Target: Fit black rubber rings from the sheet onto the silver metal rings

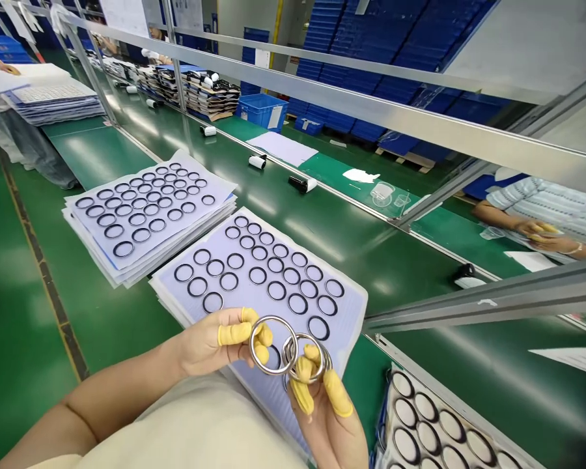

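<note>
1. Okay, both hands work at six o'clock, their fingers covered by yellow finger cots [234,333]. The left hand [215,342] is closed, pinching a polished metal ring [273,318] upright between thumb and fingers. The right hand [329,423] is closed on a second metal ring [308,337], and there may be more behind it, though the fingers hide how many

2. Just past the hands, at twelve o'clock from them, lies a stack of lavender sheets [247,306] set with rows of black rings. A similar stack [209,179] sits at ten o'clock on the green counter [371,260]

3. Smooth finger cots could lose their grip on polished metal, and a ring dropped from this height could scatter the black rings below

4. Rubbing or knocking the two metal rings together could scratch their shiny faces

5. The near sheets overhang the counter edge close to the person's body, so a careless forearm could shift them

6. A co-worker's hands [532,231] stay well apart at three o'clock, so a collision looks unlikely
</note>
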Demonstrator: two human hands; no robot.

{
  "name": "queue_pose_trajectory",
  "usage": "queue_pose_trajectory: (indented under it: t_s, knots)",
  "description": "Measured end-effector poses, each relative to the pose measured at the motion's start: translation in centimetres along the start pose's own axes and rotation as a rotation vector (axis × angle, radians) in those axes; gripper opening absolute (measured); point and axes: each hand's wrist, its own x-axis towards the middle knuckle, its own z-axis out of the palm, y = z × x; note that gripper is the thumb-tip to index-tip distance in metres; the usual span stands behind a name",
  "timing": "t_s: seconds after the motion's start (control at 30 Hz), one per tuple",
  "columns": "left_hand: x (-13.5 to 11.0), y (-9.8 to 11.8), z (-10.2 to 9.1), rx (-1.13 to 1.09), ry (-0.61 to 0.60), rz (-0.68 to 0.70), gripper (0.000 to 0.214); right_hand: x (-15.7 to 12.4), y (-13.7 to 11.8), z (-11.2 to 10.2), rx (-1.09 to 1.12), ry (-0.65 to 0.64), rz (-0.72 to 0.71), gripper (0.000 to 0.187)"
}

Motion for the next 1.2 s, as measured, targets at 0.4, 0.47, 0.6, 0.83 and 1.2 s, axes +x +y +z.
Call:
queue_pose_trajectory:
  t_s: [0.4,0.47,0.6,0.83,1.2]
  knots:
    - [0.3,-0.3,-2.2,0.709,0.097,0.13,0.036,2.0,1.1,1.0,-0.311,-0.122,0.058,0.029]
    - [0.8,-0.1,-4.1,1.091,0.23,0.221,0.03,3.9,1.6,1.1,-0.609,-0.133,-0.091,0.034]
    - [2.1,1.3,-10.1,1.415,0.557,0.307,0.011,10.1,3.7,1.3,-1.162,-0.093,-0.483,0.038]
    - [3.9,2.2,-17.3,1.652,0.768,0.227,0.01,18.2,8.0,2.0,-1.511,-0.317,-0.534,0.017]
    - [3.0,3.1,-14.5,1.062,0.664,0.372,0.018,16.5,6.0,3.2,-1.056,-0.139,-0.306,0.035]
